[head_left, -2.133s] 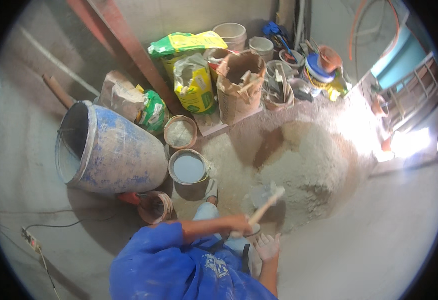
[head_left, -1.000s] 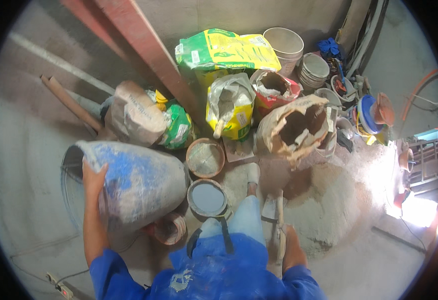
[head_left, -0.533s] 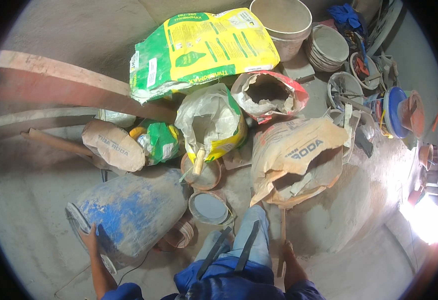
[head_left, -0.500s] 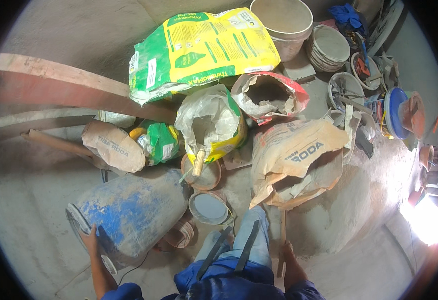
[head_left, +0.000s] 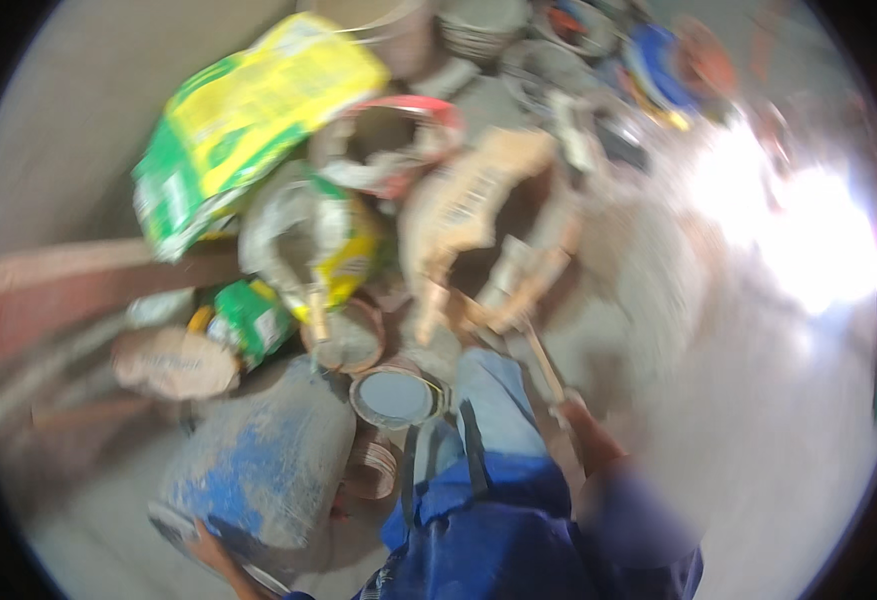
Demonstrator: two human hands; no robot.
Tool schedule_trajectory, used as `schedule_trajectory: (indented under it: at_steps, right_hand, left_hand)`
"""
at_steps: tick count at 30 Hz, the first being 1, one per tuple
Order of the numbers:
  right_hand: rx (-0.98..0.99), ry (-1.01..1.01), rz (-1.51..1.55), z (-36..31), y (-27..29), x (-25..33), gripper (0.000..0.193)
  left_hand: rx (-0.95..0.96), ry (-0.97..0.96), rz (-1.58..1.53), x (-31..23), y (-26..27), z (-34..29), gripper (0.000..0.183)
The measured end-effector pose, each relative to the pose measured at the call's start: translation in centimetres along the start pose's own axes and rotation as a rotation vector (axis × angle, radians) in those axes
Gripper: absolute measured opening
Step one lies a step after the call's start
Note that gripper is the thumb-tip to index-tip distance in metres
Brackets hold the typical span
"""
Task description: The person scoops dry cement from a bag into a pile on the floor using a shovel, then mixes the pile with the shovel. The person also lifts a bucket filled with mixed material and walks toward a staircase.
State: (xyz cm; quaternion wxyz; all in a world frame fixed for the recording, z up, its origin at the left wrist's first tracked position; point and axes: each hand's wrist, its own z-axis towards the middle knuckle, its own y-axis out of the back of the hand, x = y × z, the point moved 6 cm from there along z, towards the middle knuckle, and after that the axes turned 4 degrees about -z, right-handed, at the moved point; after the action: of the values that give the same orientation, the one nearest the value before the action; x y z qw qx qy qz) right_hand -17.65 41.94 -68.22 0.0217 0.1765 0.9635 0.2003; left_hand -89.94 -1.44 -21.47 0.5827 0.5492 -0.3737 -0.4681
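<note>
Blue drum (head_left: 268, 450): toward 7–8 o'clock from the middle of the view, apparently lying on its side on the floor, mouth facing down-left, wall scuffed and grey-crusted.
Left hand (head_left: 204, 545): at the drum's rim, near 7–8 o'clock; blur hides how far the fingers curl, so I cannot tell how firm the hold is.
Right hand (head_left: 570, 408): at 4 o'clock, fingers closed round a wooden handle (head_left: 540, 358).
Tool end: the handle runs toward 11 o'clock from the hand; its head cannot be made out.
Drum handling: probably stiff and bulky, awkward to lift but ready to roll; dust may make it slippery, so the rim looks the surest hold.
Handle handling: likely rigid and light, best held along the bare shaft.
Bucket (head_left: 355, 405): at 7 o'clock, holding grey liquid, just beside the drum.
Brown paper bag (head_left: 470, 205): at 1 o'clock, torn open, likely soft and easily ripped.
</note>
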Motion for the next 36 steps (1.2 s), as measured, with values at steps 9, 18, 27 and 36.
schedule_trajectory:
  at_steps: [9,18,27,36]
  right_hand:
    - [-0.011,-0.352,0.432,-14.6,-3.2,-11.8,0.017]
    - [-0.062,-0.252,1.307,-27.2,-11.7,-25.8,0.022]
    - [-0.048,-0.130,1.731,-30.1,-8.7,-36.4,0.023]
    - [-0.024,0.048,2.004,-15.6,-5.5,-44.2,0.020]
  left_hand:
    - [-0.108,-0.085,0.227,0.8,-2.6,-0.5,0.068]
    - [-0.529,-1.003,0.020,-7.4,-1.2,-11.7,0.064]
    - [1.473,-1.559,-0.087,-6.2,-16.4,-72.1,0.035]
    - [2.011,-1.566,0.321,13.1,-13.6,-102.4,0.102]
